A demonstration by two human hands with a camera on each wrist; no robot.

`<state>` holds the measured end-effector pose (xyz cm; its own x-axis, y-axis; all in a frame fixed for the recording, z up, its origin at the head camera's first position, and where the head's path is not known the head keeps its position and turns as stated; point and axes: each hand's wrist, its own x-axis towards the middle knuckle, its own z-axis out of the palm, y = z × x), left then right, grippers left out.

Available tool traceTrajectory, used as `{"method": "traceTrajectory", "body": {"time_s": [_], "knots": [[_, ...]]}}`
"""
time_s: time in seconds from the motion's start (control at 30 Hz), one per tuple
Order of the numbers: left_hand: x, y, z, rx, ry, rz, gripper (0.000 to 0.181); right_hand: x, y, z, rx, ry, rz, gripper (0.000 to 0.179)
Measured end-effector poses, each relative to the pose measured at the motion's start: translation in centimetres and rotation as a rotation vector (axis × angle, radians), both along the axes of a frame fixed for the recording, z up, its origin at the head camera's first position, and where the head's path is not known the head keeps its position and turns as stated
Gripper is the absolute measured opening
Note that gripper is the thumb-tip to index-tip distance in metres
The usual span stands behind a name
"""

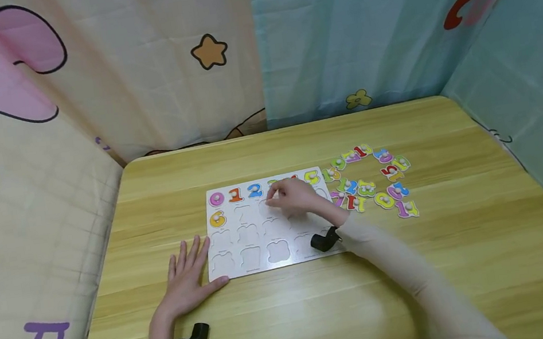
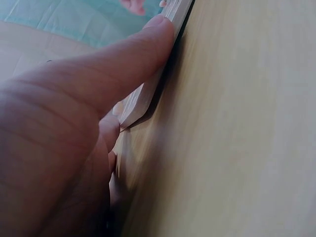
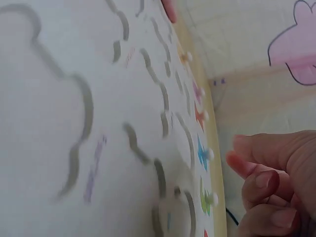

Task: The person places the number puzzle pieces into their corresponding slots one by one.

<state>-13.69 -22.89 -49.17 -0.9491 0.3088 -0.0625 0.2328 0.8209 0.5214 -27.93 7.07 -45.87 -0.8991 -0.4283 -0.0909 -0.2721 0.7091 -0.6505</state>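
A white number puzzle board lies on the table, with knobbed number pieces along its top row and an orange 6 below the pink 0. My left hand rests flat at the board's left side, fingers spread, its thumb against the near edge. Over the upper middle of the board hovers my right hand, fingers curled, thumb and index fingertips close together. No piece shows between them in the right wrist view. That hand partly covers the green 3 and red 4; the blue 2 lies just left of it.
Loose number pieces lie scattered right of the board, some overlapping, including a red 15. Outlined recesses fill the board's lower rows. Printed curtains hang behind the wooden table and at both sides.
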Motion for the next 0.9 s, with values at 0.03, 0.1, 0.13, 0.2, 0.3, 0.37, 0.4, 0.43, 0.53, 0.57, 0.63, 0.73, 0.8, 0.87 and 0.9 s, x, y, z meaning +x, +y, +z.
{"method": "traceTrajectory", "body": {"time_s": [0.03,0.1,0.13,0.2,0.3,0.37,0.4,0.43,0.53,0.57,0.63,0.73,0.8,0.87,0.9], "knots": [[0.0,0.0,0.0,0.002,0.001,0.000,0.094,0.0,1.1,0.2,-0.016,0.006,-0.022,0.015],[0.0,0.0,-0.2,0.004,0.003,0.001,0.094,0.2,3.4,0.5,-0.056,0.015,-0.069,0.017],[-0.1,-0.1,-0.3,0.003,0.004,0.000,0.095,0.2,4.6,0.5,-0.074,0.023,-0.098,0.017],[-0.1,-0.1,-0.5,0.003,0.003,-0.004,0.095,0.4,6.9,0.5,-0.096,0.040,-0.150,0.018],[-0.2,-0.3,-0.6,0.003,0.002,-0.006,0.095,0.5,10.1,0.3,-0.089,0.042,-0.218,0.021],[-0.2,-0.4,-0.6,0.005,0.001,-0.004,0.095,0.6,11.6,0.1,-0.073,0.039,-0.239,0.022],[-0.2,-0.5,-0.6,0.004,0.001,-0.002,0.095,0.6,12.2,0.1,-0.064,0.032,-0.245,0.022],[-0.2,-0.5,-0.6,0.003,0.001,0.000,0.095,0.7,12.7,0.0,-0.055,0.027,-0.250,0.023],[-0.2,-0.6,-0.7,-0.001,0.007,-0.001,0.094,0.8,13.7,-0.4,-0.031,0.013,-0.241,0.023],[-0.2,-0.6,-0.8,-0.003,0.009,-0.003,0.094,0.9,14.0,-0.5,-0.019,0.006,-0.238,0.024],[-0.2,-0.5,-0.9,-0.002,0.010,-0.007,0.094,1.2,14.3,-0.9,0.000,-0.005,-0.234,0.025],[-0.2,-0.4,-1.0,-0.003,0.008,-0.008,0.094,1.5,14.6,-1.3,0.037,0.005,-0.218,0.027],[-0.2,-0.4,-1.1,-0.002,0.007,-0.006,0.094,1.8,14.7,-1.5,0.054,0.021,-0.217,0.027],[-0.2,-0.4,-1.1,-0.005,0.009,-0.006,0.094,1.9,14.7,-1.6,0.071,0.041,-0.220,0.027],[-0.2,-0.4,-1.1,-0.006,0.010,-0.007,0.094,1.9,14.8,-1.6,0.079,0.048,-0.222,0.027]]}}
